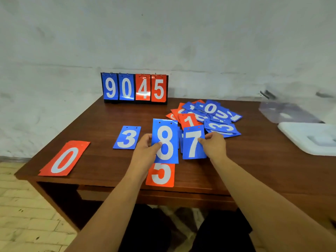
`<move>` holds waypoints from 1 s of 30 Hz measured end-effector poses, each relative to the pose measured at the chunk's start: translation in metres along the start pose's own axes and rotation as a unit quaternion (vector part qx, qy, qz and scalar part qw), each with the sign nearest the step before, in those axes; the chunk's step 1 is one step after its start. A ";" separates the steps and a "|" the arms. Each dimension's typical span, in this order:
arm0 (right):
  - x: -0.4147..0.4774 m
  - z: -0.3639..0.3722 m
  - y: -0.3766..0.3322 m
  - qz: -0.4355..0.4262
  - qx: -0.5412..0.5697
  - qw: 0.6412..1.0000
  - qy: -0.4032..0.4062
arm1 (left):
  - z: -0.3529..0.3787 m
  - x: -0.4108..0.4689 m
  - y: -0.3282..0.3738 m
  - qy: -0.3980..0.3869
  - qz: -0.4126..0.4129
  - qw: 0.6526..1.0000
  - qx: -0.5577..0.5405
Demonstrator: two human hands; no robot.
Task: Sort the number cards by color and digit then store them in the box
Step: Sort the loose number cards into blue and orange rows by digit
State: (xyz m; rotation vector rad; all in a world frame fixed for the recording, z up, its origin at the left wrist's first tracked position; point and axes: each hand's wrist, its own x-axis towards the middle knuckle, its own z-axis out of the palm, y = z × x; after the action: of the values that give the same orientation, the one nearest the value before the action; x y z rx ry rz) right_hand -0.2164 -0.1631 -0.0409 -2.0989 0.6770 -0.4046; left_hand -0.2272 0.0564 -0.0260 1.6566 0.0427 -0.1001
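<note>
My left hand (145,148) pinches a blue 8 card (165,140) by its left edge and holds it up above a red 5 card (161,176) lying at the table's front. My right hand (215,146) pinches a blue 7 card (193,142) by its right edge, with more blue card edges behind it. A blue 3 card (127,137) lies flat left of my left hand. A red 0 pile (64,159) lies at the front left. A mixed heap of red and blue cards (209,117) sits behind my right hand.
A flip scoreboard (134,88) reading 9 0 4 5 stands at the back of the brown table (254,170). A clear plastic box (285,111) and its white lid (309,139) lie at the right. The table's front edge is just beyond my knees.
</note>
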 end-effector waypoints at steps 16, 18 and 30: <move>-0.009 0.012 -0.023 -0.066 0.119 0.982 -0.129 | 0.031 0.034 0.001 -0.042 0.017 0.995 0.090; -0.009 0.004 -0.018 -0.052 0.142 0.978 -0.147 | 0.050 0.038 0.003 -0.062 0.040 0.991 0.112; 0.028 -0.069 0.050 -0.023 -0.156 0.987 -0.022 | 0.110 0.074 -0.012 -0.178 0.237 0.778 0.553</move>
State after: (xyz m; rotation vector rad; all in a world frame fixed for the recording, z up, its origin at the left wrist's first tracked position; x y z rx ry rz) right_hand -0.2452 -0.2479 -0.0411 -2.4167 0.7027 -0.2912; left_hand -0.1593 -0.0541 -0.0541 2.7380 -0.8847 -0.0462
